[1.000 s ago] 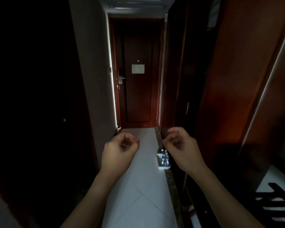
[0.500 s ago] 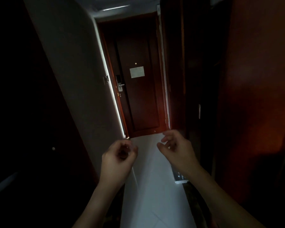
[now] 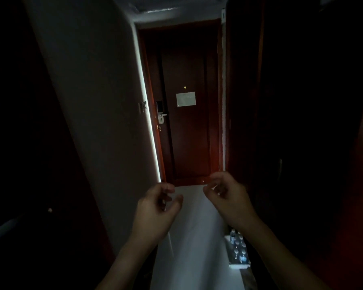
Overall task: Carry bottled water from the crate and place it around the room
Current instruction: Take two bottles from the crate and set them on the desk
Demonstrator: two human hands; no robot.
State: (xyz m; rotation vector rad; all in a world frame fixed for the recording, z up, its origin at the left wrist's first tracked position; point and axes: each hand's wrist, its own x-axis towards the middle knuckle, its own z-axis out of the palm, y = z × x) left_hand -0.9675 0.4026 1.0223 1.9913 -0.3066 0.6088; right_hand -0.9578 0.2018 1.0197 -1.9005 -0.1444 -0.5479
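A white crate (image 3: pixel 239 265) stands on the pale floor against the right wall of a dim corridor, partly hidden behind my right forearm. Several small water bottles (image 3: pixel 238 245) with blue labels stand upright in it. My left hand (image 3: pixel 158 208) is raised in front of me, fingers loosely curled, holding nothing. My right hand (image 3: pixel 228 195) floats beside it at about the same height, fingers apart and curled, also holding nothing. Both hands are well above the crate and not touching it.
A dark wooden door (image 3: pixel 187 114) with a metal handle lock (image 3: pixel 161 116) and a white notice (image 3: pixel 186 99) closes the far end. A pale wall (image 3: pixel 96 101) runs along the left, dark wooden panels (image 3: pixel 291 122) along the right. The floor strip (image 3: pixel 193 248) between them is narrow.
The view has moved forward along the corridor and the door is nearer. The crate, mostly hidden behind my right arm half a second ago, shows its bottles again. Both hands stay raised and hold nothing.
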